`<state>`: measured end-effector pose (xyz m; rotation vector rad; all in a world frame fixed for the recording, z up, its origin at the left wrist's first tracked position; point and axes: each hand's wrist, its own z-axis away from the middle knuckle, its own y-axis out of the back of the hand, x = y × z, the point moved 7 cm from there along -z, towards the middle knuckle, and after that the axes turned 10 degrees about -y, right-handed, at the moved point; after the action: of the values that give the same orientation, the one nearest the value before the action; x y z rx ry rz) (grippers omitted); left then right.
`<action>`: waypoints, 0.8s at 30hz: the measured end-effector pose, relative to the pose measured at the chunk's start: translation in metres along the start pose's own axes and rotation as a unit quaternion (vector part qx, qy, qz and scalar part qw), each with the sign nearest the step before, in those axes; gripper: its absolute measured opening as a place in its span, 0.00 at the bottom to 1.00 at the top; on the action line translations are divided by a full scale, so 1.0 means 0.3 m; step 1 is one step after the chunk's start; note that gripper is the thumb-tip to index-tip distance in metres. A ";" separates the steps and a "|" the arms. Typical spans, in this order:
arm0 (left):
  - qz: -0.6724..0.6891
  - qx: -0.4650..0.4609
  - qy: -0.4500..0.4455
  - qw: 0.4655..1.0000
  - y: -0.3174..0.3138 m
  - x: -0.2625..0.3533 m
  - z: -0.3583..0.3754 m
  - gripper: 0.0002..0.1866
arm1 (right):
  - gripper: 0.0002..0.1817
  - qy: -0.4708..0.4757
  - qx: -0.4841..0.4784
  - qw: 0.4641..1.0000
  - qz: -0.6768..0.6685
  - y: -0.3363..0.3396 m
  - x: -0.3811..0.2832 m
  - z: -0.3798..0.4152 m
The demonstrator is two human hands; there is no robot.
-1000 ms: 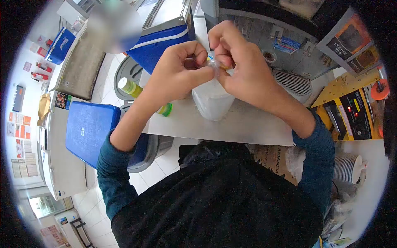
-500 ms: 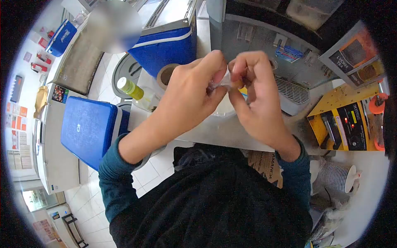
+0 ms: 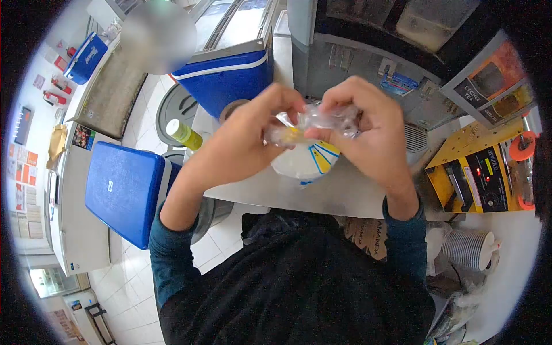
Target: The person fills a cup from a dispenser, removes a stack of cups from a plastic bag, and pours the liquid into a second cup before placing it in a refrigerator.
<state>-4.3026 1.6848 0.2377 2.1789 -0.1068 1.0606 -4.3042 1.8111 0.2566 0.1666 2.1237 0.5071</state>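
In the head view, the left hand is curled, its fingers drawn in around one end of the clear plastic. The right hand is bent nearly closed, with fingers over the other end of this crumpled film and its thumb reaching across toward the left hand. The plastic is bunched between the two hands, which are close together; the hidden fingertips of the left hand cannot be made out fully.

Just below the plastic in the view is the white package, with blue and yellow printing on its right side. It is over the counter, partly covered by the left hand; whether the film is joined to it cannot be told, nor can what it contains.

Beyond the left forearm is a bottle with a pale cap and a yellow-green upper part, its lower part hidden. A brown roll shows behind the left hand, near a blue cooler with a white band. Another cooler, with a blue lid, is closed, so its contents are hidden. On the right, a yellow box has a black front panel and red lights; dark pieces show in its open side. A stack of round lids or cups lies on its side below.
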 end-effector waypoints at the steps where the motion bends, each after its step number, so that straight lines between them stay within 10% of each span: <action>1: -0.026 -0.007 -0.025 0.999 0.003 0.027 0.003 0.26 | 0.14 0.001 -0.008 1.000 -0.015 0.016 -0.001 -0.016; 16: 0.164 0.167 -0.070 0.970 0.006 0.031 -0.002 0.39 | 0.14 0.036 0.023 0.955 -0.293 0.028 -0.040 -0.057; 24: -0.097 0.205 0.005 0.974 0.024 0.058 0.001 0.23 | 0.14 0.114 0.182 0.967 -0.135 0.087 -0.047 0.043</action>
<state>-4.2936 1.6830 0.2541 2.4859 0.3545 1.0498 -4.2875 1.8342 0.2718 0.0228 2.4048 -0.0303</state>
